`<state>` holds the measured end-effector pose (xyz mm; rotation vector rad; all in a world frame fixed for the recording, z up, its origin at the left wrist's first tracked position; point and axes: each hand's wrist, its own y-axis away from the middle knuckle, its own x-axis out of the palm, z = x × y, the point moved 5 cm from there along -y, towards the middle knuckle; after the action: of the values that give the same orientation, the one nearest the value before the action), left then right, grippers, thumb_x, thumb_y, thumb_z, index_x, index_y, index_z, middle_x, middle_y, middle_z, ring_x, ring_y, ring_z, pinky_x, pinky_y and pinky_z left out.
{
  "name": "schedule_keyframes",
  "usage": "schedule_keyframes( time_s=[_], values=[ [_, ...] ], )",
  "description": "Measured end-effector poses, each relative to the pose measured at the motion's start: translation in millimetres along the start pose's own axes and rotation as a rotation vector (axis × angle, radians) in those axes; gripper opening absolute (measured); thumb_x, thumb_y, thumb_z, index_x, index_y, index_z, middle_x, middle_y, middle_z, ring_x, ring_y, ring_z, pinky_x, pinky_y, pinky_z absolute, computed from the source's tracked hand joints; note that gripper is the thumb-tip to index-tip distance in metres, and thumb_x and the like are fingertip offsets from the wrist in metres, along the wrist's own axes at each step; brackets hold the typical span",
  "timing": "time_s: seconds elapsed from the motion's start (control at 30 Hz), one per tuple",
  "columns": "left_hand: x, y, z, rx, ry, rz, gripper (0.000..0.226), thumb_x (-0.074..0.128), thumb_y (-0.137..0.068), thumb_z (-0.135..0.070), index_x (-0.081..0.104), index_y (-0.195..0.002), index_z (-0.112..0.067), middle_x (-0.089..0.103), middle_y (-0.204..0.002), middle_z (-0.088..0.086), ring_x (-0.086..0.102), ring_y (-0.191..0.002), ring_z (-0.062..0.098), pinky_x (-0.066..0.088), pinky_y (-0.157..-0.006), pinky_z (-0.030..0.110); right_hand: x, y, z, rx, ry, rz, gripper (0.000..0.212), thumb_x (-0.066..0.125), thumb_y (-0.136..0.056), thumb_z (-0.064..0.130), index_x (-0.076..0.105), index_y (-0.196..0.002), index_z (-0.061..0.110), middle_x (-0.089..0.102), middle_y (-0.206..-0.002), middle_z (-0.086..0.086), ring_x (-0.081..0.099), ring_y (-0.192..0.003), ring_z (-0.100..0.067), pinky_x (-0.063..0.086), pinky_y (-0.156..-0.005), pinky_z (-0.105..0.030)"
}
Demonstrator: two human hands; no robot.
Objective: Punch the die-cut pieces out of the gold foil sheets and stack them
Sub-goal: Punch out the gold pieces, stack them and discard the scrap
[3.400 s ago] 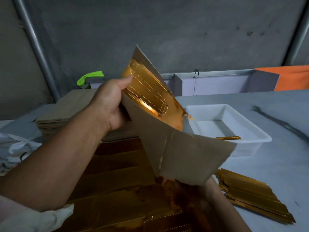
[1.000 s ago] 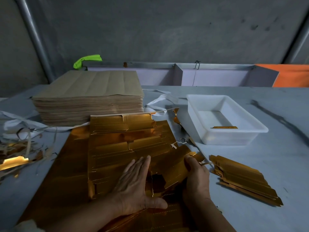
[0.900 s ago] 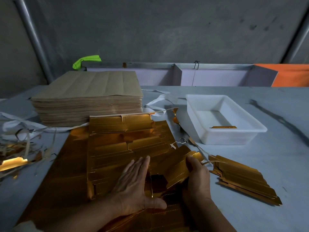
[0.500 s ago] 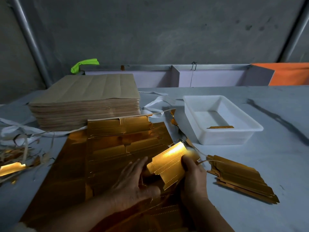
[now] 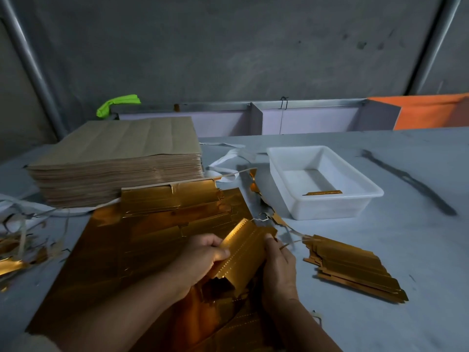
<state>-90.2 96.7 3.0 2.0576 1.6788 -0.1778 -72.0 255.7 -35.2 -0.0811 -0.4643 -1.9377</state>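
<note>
A gold foil die-cut piece [image 5: 242,255] with dotted lines is held tilted just above the gold foil sheet [image 5: 106,252] that lies flat in front of me. My left hand [image 5: 203,260] grips the piece's left edge, fingers curled over it. My right hand [image 5: 278,270] holds its right edge. More loosened pieces [image 5: 172,199] lie on the sheet's far part. A fanned stack of punched gold pieces [image 5: 355,268] rests on the table to the right of my hands.
A tall pile of brown-backed sheets [image 5: 119,158] stands at the back left. A white plastic tray [image 5: 327,209] holding one thin gold strip [image 5: 323,192] sits at the right. Offcut scraps [image 5: 15,252] litter the left edge; white straps [image 5: 228,163] lie behind the sheet.
The raised sheet was laid flat. My left hand went from pressing flat on it to gripping the piece. Both hands lifted and tilted that piece off the sheet.
</note>
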Motion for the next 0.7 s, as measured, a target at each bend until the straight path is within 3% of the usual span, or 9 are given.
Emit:
schedule_keyframes(
  time_s=[0.13,0.3,0.43,0.53,0.7],
  values=[
    [-19,-5,2,-0.045,0.135,-0.147,0.009,0.058,-0.094,-0.018,0.064,-0.100,-0.015,0.068,-0.099,0.009,0.064,-0.092,0.025,0.047,-0.076,0.035,0,-2,1,-0.051,0.092,0.028,0.047,0.041,-0.102,0.046,0.066,-0.091,0.007,0.065,-0.061,-0.004,0.060,-0.051,-0.014,0.046,-0.045,-0.025],
    [-34,-16,-3,-0.078,0.247,-0.209,0.025,0.061,-0.092,-0.018,0.059,-0.118,-0.018,0.059,-0.115,0.012,0.057,-0.105,0.031,0.048,-0.093,0.044,5,-2,-1,-0.093,0.108,0.087,0.045,0.037,-0.104,0.042,0.064,-0.093,0.008,0.067,-0.064,-0.002,0.059,-0.051,-0.014,0.044,-0.045,-0.025],
    [-28,-26,-20,-0.062,0.287,-0.199,0.022,0.059,-0.093,-0.013,0.059,-0.112,-0.025,0.056,-0.114,0.009,0.056,-0.102,0.028,0.049,-0.087,0.040,7,-6,-5,-0.103,0.159,0.095,0.037,0.043,-0.103,0.039,0.064,-0.088,0.012,0.065,-0.065,-0.008,0.058,-0.054,-0.020,0.046,-0.051,-0.032],
    [-20,-34,-39,-0.025,0.266,-0.198,0.025,0.057,-0.094,-0.012,0.060,-0.113,-0.028,0.057,-0.113,0.006,0.056,-0.100,0.026,0.049,-0.093,0.043,11,-10,-9,-0.125,0.302,0.078,0.026,0.045,-0.103,0.036,0.065,-0.094,0.023,0.068,-0.065,-0.001,0.062,-0.053,-0.013,0.053,-0.053,-0.029],
    [18,-45,-84,0.146,0.222,-0.096,0.022,0.062,-0.092,-0.010,0.064,-0.101,-0.030,0.063,-0.107,0.004,0.059,-0.096,0.021,0.048,-0.075,0.031,21,-14,-14,-0.180,0.540,0.121,0.009,0.053,-0.099,0.038,0.052,-0.107,0.039,0.063,-0.092,0.017,0.065,-0.090,-0.004,0.058,-0.085,-0.030]
  ],
)
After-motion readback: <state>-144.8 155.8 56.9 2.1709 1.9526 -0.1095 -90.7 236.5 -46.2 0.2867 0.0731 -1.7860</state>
